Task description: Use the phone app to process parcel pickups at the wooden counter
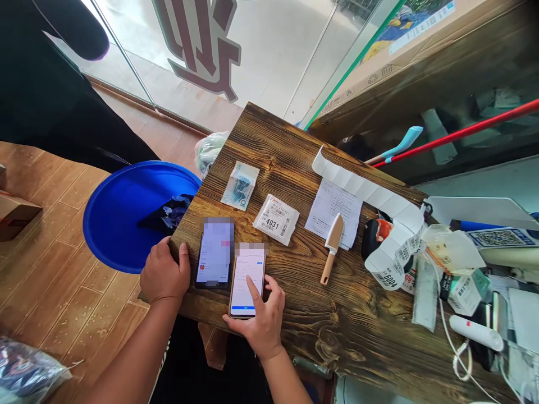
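Observation:
My right hand (263,317) is at a lit smartphone (242,280) on the wooden table. Its thumb is at the phone's bottom corner, the index finger touches the screen, and the other fingers curl by the right side. A second smartphone (214,258) lies just to the left, its screen also lit. Beside that one, my left hand (166,275) curls over the table's left edge with the thumb on top; its fingertips are hidden. Beyond the phones lie a banknote (240,186) and a white packet (277,219) labelled 4031.
A knife (333,247) rests on a printed paper (322,210). A label strip (366,191) curls towards clutter at the right, with a white corded device (475,333). On the floor left of the table (290,292) stands a blue bin (113,224); a person's dark-clothed leg (76,112) is behind it.

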Tool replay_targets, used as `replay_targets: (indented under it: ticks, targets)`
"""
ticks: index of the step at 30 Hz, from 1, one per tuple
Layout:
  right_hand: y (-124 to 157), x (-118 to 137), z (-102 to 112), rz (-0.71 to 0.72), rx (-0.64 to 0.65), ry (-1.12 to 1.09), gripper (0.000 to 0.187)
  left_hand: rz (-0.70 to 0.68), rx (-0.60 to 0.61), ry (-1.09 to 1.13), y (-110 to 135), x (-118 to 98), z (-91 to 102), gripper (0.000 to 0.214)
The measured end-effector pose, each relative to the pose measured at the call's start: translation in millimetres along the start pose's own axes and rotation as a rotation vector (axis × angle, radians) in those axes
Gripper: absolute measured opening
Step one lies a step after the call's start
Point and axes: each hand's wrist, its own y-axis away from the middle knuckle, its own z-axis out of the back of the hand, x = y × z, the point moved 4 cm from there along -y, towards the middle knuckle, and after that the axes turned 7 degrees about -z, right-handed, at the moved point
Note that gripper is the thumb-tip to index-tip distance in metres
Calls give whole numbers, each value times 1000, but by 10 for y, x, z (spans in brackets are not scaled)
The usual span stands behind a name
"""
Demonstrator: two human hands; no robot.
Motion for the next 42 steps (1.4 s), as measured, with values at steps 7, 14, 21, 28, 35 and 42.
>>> replay_targets:
  ticks: [7, 14, 21, 28, 35, 42]
  targets:
    - [-13, -8, -5, 7, -8, -6, 85, -34, -45, 5, 8, 42, -44, 54]
    - [-6, -3, 0, 0, -13, -3, 85, -33, -38, 5, 2, 38, -63, 54]
    - [9, -20, -7, -2, 1, -4, 83, -23, -24, 0, -2, 28, -40, 54]
    - [-8, -4, 3, -2, -5, -7, 78, -24, -28, 3, 2, 14, -21, 53]
    - [-21, 3, 13, 4, -15, -8, 74, -31, -34, 6, 4, 27, -34, 54]
    - [-34, 21, 36, 8, -30, -10, 76, -20, -14, -1, 1, 4, -19, 55]
